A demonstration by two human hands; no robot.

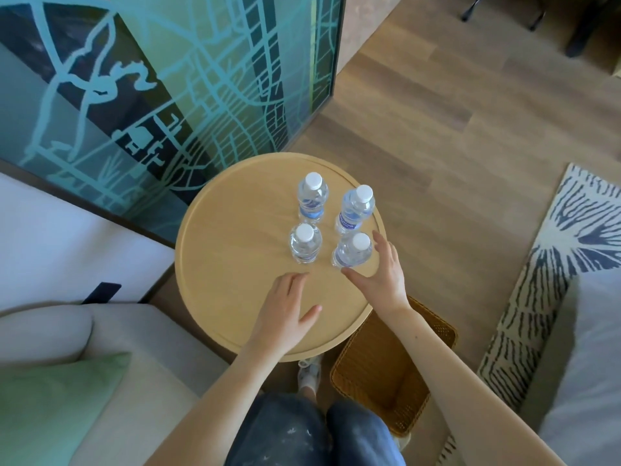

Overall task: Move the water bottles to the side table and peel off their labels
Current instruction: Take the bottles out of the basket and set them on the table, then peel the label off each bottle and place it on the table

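Observation:
Several clear water bottles with white caps stand upright on a round light-wood side table (215, 297). The far-left bottle (312, 200) and the far-right bottle (354, 210) carry blue labels. A blue label also shows on the near-right bottle (353, 252). On the near-left bottle (305, 245) I see no label. My right hand (379, 274) is spread around the near-right bottle, fingers straight, just beside it. Over the table just in front of the near-left bottle, my left hand (285, 311) hovers, flat and relaxed, holding nothing.
A woven brown basket (420, 391) stands on the wood floor under the table's right edge. A beige sofa with a green cushion (50, 405) is at the left. A patterned rug (544, 264) lies at the right. A teal map panel (201, 79) stands behind the table.

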